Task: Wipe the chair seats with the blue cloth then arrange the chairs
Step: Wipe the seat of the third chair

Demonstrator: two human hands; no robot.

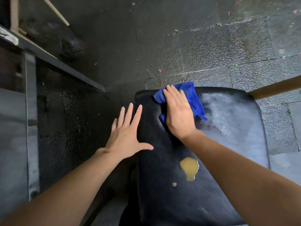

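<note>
Arms reach forward and down from the bottom corners of the view, both bare, converging over a black chair seat (171, 201). The right hand (178, 114) lies flat, palm down, fingers straight and close together, pressing the blue cloth (193, 97) onto the far left part of the seat. The cloth is bunched under the palm and shows beyond the fingertips and along the hand's right side, with a corner trailing toward the wrist. The left hand (126, 132) is spread wide, fingers fanned and thumb stuck out to the right, holding nothing; it sits at the seat's left edge, just left of the right hand, and I cannot tell whether it touches the seat or floats above it.

Right of the cloth, the seat has a pale, hazy grey patch (232, 121). Nearer the person, under the right forearm, a yellowish-brown puddle (189, 168) lies on the seat, with a small drop (174, 184) of the same colour just beside it. A wooden bar (275, 88) runs off from the seat's far right corner. Beyond both hands lies wet grey paving (211, 46) with bits of leaf. Left of the left hand stands a dark metal frame (53, 58).
</note>
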